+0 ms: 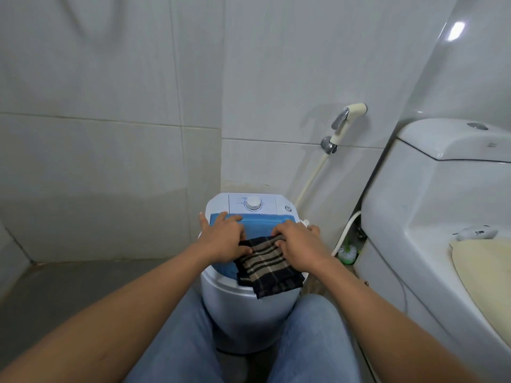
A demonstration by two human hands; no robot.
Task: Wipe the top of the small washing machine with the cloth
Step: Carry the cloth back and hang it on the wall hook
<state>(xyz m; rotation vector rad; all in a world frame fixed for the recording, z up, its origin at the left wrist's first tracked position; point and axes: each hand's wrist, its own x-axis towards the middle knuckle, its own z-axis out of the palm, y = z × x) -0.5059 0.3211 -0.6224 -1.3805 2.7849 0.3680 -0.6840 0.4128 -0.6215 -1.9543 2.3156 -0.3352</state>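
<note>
A small white washing machine [240, 308] with a blue lid [260, 226] and a white dial [253, 203] stands on the floor between my knees. A folded dark checked cloth [266, 269] lies on the near right part of the lid and hangs over its front edge. My left hand [224, 239] rests flat on the left of the lid, fingers spread, its heel touching the cloth's left edge. My right hand [300, 243] presses on the cloth's far edge, fingers curled over it.
A white toilet [431, 217] with a beige seat cover stands close on the right. A bidet sprayer [345, 120] and its hose hang on the tiled wall behind. A green toilet brush [347, 251] sits between machine and toilet. Tiled walls close in left and back.
</note>
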